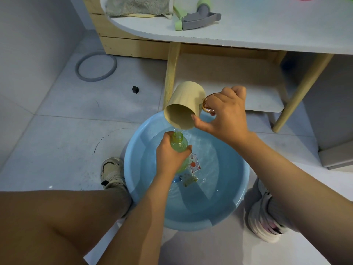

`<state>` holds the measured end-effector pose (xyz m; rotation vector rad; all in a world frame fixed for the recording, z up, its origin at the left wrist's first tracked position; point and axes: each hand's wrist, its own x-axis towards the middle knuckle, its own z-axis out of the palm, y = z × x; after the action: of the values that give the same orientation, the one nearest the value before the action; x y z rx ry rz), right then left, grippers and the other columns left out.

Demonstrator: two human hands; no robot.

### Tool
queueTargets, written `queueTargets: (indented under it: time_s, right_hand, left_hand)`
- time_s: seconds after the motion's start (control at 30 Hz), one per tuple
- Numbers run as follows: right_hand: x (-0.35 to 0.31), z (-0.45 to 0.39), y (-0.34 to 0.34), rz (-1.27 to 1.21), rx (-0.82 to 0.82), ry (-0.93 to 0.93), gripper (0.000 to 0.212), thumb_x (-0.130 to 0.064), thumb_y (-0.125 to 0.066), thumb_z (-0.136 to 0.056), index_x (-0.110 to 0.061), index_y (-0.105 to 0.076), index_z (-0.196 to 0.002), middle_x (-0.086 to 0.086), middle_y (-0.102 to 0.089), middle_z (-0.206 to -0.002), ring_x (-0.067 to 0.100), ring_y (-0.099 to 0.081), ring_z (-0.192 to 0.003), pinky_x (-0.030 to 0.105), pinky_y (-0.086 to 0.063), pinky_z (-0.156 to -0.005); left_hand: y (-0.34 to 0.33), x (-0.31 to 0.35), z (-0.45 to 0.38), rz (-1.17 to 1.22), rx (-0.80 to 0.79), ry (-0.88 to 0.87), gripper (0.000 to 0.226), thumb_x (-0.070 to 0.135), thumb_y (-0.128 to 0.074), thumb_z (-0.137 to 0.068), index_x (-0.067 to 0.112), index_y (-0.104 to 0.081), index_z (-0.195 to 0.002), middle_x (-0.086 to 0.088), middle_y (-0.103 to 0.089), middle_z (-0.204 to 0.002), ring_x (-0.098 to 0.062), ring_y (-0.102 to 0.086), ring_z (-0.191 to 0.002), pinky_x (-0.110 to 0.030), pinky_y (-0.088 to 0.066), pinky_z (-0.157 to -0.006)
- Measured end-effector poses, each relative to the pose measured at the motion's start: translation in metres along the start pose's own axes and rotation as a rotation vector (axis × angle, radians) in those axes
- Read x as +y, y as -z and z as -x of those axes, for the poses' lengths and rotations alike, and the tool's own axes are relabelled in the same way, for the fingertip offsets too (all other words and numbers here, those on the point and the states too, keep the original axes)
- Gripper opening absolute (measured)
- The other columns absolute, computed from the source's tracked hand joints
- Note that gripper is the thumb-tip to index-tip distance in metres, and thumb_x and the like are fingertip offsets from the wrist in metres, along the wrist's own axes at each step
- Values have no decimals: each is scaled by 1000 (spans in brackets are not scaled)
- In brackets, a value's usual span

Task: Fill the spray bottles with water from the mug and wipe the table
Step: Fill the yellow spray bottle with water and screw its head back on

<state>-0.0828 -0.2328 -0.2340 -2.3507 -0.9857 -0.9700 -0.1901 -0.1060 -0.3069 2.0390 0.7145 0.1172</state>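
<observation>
Hands (172, 153) around bottle (177, 143), under mug (184, 106)

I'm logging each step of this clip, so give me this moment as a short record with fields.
action: pouring water into a bottle
left hand: grips the green bottle below its neck
right hand: holds the tilted beige mug by its handle
water: thin stream from mug rim into bottle mouth
under bottle: blue basin on the floor, holding water
on table: grey cloth, spray head

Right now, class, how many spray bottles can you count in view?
1: a green bottle gripped by the left hand over the blue basin, under the tilted mug. Others may lie out of view.
</observation>
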Motion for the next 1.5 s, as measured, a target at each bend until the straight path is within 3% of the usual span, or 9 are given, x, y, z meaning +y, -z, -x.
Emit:
queueTargets:
  time_s: [0.83,1.07,1.5]
  right_hand:
    - [-7,-1,3,-7,75,110,43,-47,-64,-76,-8,-52,-63,4,-57,-64,24,-50,-65,34,-30,-79]
    - [-10,1,1,-50,80,113,39,-42,-68,-74,-8,-52,-64,3,-56,-63,18,-38,-72,34,-30,-78]
    - [-10,4,1,-46,70,124,35,-38,-70,-71,-8,-54,-65,2,-52,-61,18,-37,-72,34,-29,-80]
  left_hand:
    - [-1,1,-3,-3,29,3,56,35,-80,-69,17,-51,-113,2,-61,-107,-18,-57,-97,-22,-39,-76]
    - [-2,1,-5,9,43,-6,54,37,-80,-67,17,-52,-109,2,-64,-103,-20,-59,-95,-24,-41,-74]
    - [-2,-1,-6,46,55,-3,55,36,-81,-67,19,-53,-111,4,-64,-106,-18,-59,-97,-24,-43,-78]
